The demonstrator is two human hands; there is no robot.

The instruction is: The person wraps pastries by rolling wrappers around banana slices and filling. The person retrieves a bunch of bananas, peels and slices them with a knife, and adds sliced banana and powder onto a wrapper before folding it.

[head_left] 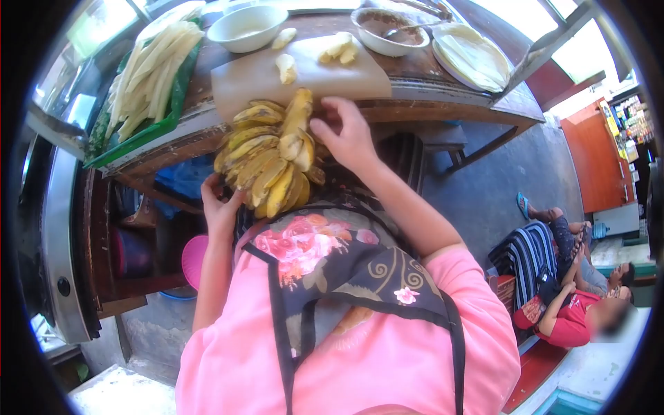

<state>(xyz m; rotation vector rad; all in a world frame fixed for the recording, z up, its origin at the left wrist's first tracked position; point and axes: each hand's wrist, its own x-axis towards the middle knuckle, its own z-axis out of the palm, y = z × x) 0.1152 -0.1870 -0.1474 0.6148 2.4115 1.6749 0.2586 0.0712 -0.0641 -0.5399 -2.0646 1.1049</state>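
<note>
A large bunch of ripe bananas (266, 162) with brown marks rests against the near edge of the table, just in front of the apron. My left hand (221, 200) is at the bunch's lower left side, its fingers partly hidden behind the fruit. Beside the thick stem at the upper right, my right hand (342, 131) has its fingers curved and apart, with nothing visible between them. Past the bunch, peeled banana pieces (337, 48) and a single piece (286, 69) lie on a brown sheet (235, 83).
A white bowl (247, 29), a bowl of brown mixture with a spoon (389, 33) and a stack of pale wrappers (472, 57) stand on the table. Pale strips (153, 72) fill a green-lined tray at left. People (570, 311) sit at far right.
</note>
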